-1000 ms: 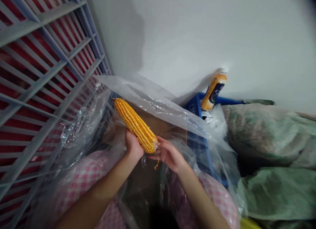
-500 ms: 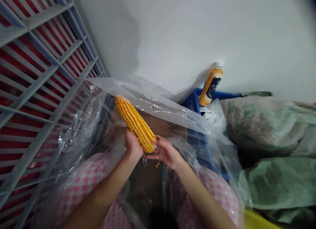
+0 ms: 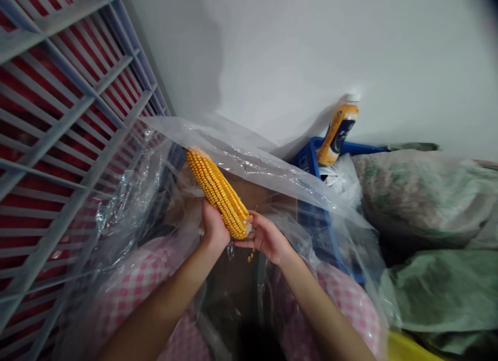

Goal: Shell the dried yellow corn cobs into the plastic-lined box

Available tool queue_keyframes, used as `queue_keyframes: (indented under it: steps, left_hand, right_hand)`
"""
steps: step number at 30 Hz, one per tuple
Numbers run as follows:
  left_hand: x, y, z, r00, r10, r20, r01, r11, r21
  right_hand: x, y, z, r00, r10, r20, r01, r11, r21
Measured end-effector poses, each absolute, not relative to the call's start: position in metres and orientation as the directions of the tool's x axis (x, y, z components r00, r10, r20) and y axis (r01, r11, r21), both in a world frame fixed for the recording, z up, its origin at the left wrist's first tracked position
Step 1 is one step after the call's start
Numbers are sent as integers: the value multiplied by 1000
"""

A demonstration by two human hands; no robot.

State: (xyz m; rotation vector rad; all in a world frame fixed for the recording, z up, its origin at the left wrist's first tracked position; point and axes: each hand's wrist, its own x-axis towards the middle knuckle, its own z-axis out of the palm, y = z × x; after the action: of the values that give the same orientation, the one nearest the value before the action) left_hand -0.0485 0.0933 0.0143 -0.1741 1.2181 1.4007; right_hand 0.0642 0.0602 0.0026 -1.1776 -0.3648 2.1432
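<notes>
"Where's the corn cob [image 3: 218, 195]?"

"Centre of the frame, its long axis tilting up and left, lower end gripped by the left hand [image 3: 213, 228], fingers wrapped around it."

"And the right hand [image 3: 264, 237]?"

"Half open, palm up, fingertips touching the cob's lower end, closer to it than to the loose kernels [image 3: 251, 255] just below."

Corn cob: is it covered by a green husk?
No, the corn cob shows bare yellow kernels along its length as the person's left hand grips it.

Clear plastic sheeting [image 3: 249, 164] just over the left hand [image 3: 213, 228] and right hand [image 3: 266, 239], a grey rack [image 3: 50, 132] and blue crate [image 3: 311, 161] flanking.
</notes>
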Motion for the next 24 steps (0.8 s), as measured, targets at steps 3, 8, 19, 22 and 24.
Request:
queue_keyframes:
  steps: [3,8,19,22,24]
  left_hand:
    - [-49,94,15,-281,636,-718,-797,262,544]
    - [-48,93,16,-296,603,-741,-806,258,532]
    - [-47,93,15,-291,636,-714,-811,232,537]
    - [-47,92,11,-296,641,-708,-807,228,545]
    - [-46,91,8,-303,637,-709,-803,230,549]
  right_hand:
    - [65,61,5,-401,658,-637,-410,-751,-518]
    - [65,60,5,-400,659,-637,-402,-750,-525]
    - [67,61,6,-418,648,-637,-406,-760,-507]
    - [66,60,4,-403,647,-647,-377,-762,-527]
    - [65,60,2,-380,644,-664,-375,-763,-526]
